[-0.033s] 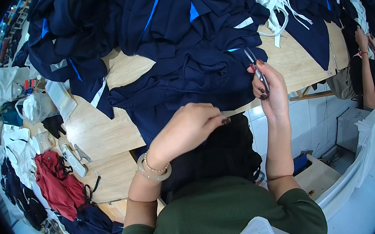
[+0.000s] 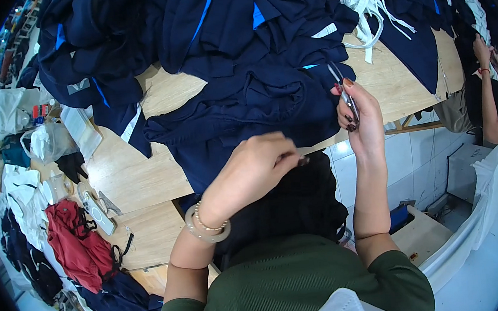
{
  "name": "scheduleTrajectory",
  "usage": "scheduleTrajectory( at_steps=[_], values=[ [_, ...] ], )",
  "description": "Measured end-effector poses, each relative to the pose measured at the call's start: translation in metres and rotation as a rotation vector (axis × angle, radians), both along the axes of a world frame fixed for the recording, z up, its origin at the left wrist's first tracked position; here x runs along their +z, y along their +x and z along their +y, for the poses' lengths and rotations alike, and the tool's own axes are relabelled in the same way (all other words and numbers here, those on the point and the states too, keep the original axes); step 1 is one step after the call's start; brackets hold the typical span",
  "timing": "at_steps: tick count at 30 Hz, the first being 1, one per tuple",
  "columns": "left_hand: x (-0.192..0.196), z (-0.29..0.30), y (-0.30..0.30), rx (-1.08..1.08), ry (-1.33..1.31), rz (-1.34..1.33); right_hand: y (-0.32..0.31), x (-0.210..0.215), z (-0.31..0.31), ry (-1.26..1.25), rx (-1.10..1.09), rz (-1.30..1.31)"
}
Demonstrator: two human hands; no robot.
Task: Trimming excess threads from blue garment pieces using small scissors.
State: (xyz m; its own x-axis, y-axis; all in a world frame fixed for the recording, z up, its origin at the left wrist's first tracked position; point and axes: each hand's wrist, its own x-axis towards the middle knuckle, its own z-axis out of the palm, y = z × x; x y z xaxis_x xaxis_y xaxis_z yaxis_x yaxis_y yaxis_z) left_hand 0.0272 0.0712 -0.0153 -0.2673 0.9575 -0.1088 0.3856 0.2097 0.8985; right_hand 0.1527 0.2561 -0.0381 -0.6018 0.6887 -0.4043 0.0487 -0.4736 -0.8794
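Observation:
My right hand [image 2: 363, 114] is raised at the table's near edge, its fingers wrapped round a pair of metal thread snips [image 2: 336, 74] with the blades pointing up and away. Left of it, my left hand [image 2: 255, 168] hovers over the near part of a navy garment [image 2: 220, 111], thumb and fingers pressed together. Whatever it pinches, if anything, is too small or hidden to make out. The garment lies bunched on the table, its rounded opening facing up, and part of it hangs toward my lap. Neither hand visibly presses on the cloth.
More navy garments with bright blue trim [image 2: 181, 29] pile up along the far side of the wooden table [image 2: 135, 173]. White strips [image 2: 370, 6] lie at the far right. At left are a phone [image 2: 98, 212] and a red bag [image 2: 76, 246]. A co-worker's arm [image 2: 487, 100] shows at right.
My left hand has shifted slightly to the right. My right hand and the snips have moved very slightly right. The garment has not visibly moved.

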Motion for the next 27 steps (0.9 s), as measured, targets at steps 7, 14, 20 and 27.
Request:
scheduleTrajectory(
  at_steps=[7,14,20,27],
  values=[
    [-0.044,0.054,0.017,0.546,0.214,0.242,-0.021,-0.018,-0.017,0.290,-0.059,-0.106],
    [-0.058,0.062,0.022,0.591,0.230,0.480,-0.021,-0.026,-0.024,0.242,0.028,-0.036],
    [-0.061,0.059,0.017,0.561,0.301,0.423,-0.021,-0.023,-0.023,0.207,0.031,-0.027],
    [-0.062,0.052,0.011,0.525,0.246,0.162,-0.020,-0.021,-0.022,0.184,-0.004,-0.007]
  ],
)
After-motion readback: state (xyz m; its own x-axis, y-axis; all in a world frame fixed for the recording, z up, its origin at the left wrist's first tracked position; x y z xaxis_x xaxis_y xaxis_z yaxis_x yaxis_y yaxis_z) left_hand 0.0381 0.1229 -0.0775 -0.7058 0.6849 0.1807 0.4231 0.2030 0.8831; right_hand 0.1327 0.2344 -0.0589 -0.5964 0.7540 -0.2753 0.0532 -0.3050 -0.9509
